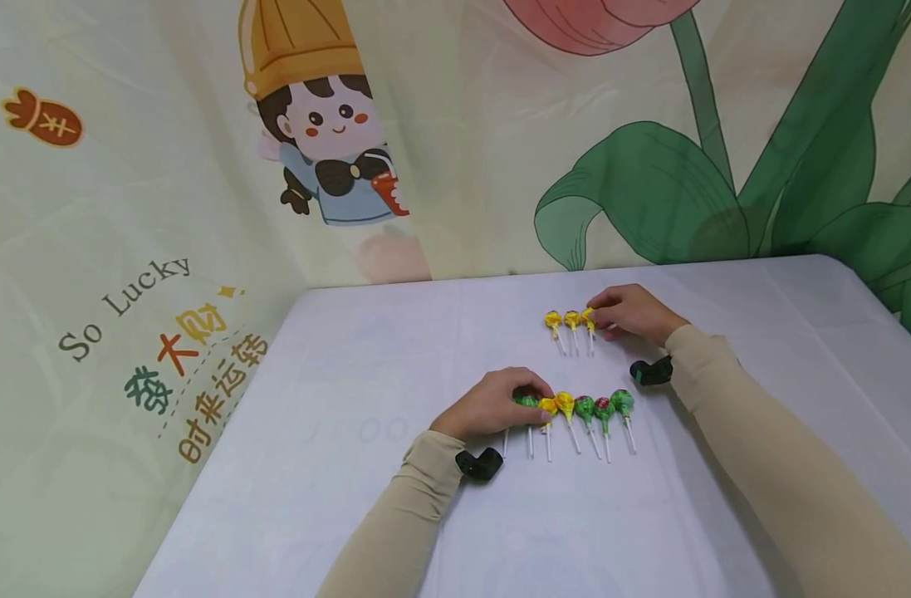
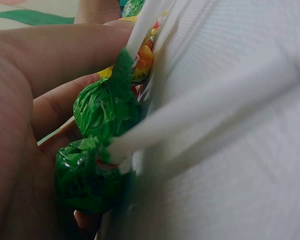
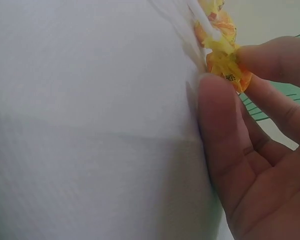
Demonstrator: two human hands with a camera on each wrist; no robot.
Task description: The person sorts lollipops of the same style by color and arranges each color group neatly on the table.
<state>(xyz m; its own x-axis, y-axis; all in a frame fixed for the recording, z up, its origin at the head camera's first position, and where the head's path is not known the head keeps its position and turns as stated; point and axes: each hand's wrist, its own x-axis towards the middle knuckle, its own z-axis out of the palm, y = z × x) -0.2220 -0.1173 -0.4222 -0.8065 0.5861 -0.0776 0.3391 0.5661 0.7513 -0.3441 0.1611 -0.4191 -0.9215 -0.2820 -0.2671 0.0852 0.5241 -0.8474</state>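
On the white table lie two rows of wrapped lollipops. My left hand (image 1: 492, 404) is over the left part of the near row and pinches a yellow lollipop (image 1: 548, 406) between thumb and fingers. Two green lollipops (image 2: 107, 107) lie under its palm in the left wrist view. To its right sit another yellow lollipop (image 1: 565, 405) and several green ones (image 1: 585, 408), some with red patches. At the far row, my right hand (image 1: 636, 314) pinches the rightmost yellow lollipop (image 3: 226, 64) by its head. Two more yellow lollipops (image 1: 571, 320) lie beside it, sticks toward me.
The white cloth-covered table (image 1: 395, 515) ends at a printed backdrop (image 1: 470, 149) behind the far row. Black wrist devices (image 1: 480, 465) are strapped at both cuffs. Beige sleeves (image 1: 784, 448) cover both forearms, which reach in from the near side.
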